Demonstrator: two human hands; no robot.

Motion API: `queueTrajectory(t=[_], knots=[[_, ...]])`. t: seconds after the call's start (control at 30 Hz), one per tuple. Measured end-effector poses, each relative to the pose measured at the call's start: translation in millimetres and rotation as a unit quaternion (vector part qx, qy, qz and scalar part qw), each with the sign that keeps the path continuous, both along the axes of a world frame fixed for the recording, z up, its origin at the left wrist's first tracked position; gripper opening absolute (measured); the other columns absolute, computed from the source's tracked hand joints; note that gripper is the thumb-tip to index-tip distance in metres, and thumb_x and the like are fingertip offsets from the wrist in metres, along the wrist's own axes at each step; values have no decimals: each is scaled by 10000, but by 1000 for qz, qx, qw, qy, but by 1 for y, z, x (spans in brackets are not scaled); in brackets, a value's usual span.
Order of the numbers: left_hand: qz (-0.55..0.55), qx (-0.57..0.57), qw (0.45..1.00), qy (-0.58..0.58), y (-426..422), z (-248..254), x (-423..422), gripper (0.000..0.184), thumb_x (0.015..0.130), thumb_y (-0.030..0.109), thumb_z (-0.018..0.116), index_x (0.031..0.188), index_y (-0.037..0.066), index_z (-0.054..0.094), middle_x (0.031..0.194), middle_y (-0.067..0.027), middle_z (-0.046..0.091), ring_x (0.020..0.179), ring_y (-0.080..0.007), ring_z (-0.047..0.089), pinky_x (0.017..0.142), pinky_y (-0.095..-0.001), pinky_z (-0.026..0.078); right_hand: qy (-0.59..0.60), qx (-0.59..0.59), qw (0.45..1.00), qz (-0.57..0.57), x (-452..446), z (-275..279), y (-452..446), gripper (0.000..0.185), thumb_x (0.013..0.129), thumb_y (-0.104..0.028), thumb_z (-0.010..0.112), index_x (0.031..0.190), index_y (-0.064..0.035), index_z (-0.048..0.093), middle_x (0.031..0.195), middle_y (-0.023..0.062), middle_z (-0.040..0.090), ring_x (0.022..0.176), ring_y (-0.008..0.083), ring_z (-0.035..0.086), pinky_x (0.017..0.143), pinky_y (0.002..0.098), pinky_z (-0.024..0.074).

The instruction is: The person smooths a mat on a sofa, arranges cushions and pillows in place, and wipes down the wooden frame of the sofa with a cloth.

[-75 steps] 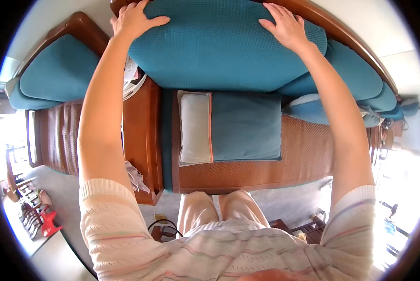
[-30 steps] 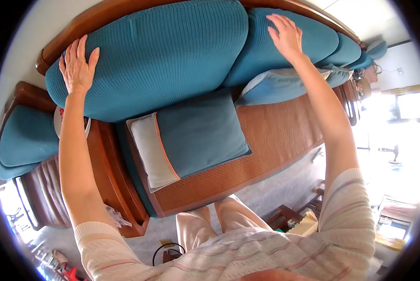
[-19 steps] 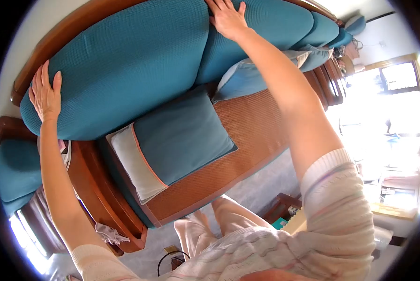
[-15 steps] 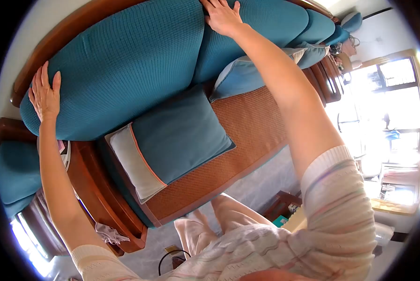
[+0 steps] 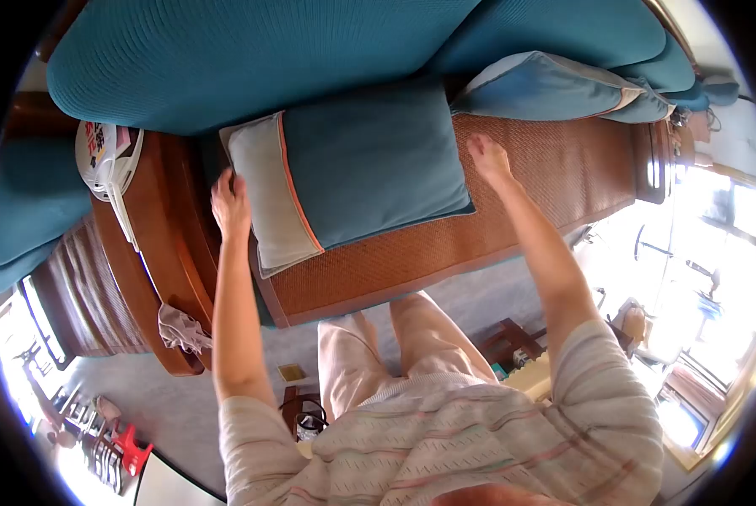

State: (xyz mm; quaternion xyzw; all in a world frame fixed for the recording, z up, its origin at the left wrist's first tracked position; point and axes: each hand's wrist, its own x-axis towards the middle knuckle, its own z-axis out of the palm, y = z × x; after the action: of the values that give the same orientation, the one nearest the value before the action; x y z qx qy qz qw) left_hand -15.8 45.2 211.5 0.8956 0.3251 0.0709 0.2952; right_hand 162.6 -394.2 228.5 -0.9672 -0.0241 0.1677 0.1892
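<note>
A rectangular cushion (image 5: 378, 164), blue-teal with a pale grey end and an orange stripe, lies flat on the sofa's brown woven seat mat (image 5: 521, 185). My left hand (image 5: 231, 204) is beside the pale end, its fingers loosely bent and the thumb apart. Off the cushion's other end, my right hand (image 5: 488, 158) hovers above the mat with curled, parted fingers. Neither hand holds anything. Behind the cushion rises the ribbed teal backrest (image 5: 260, 59).
More cushions (image 5: 555, 88) lean against the backrest on the right. A wooden armrest (image 5: 154, 253) on the left carries a white round fan (image 5: 108, 160) and a crumpled cloth (image 5: 182, 329). Farther off are a red stool (image 5: 131, 449) and bright windows.
Both hands have left the top of the backrest and come down to either side of the cushion. The view has tilted lower, and more floor shows at the left.
</note>
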Motion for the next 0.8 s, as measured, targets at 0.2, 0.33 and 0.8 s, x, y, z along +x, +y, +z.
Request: queueTrajectory(t=[0.2,0.33,0.8], knots=[[297,-253,909,143,-51,-88,-92,659,851,565,305,1073,-3,552,1053,-211,561,994,-321,524,849,-379,390,95,-64,976,-187,-40,-71,4,610,879,-527,217,1149,-53,489,1124,203,528,1018,366,508,850,448,406],[310,-229,915,119,-65,-76,-114,646,857,545,337,937,-32,615,902,-212,611,866,-329,579,758,-385,437,112,-85,955,-262,-64,-91,5,653,878,-536,217,988,-8,585,1023,232,568,940,386,540,809,466,426],[190,-247,940,138,21,-86,-97,748,801,612,392,1066,-73,536,1011,-241,548,919,-349,521,805,-372,390,155,191,904,-349,-26,-83,-22,497,838,-504,425,887,-36,584,652,55,501,559,127,432,515,287,367]])
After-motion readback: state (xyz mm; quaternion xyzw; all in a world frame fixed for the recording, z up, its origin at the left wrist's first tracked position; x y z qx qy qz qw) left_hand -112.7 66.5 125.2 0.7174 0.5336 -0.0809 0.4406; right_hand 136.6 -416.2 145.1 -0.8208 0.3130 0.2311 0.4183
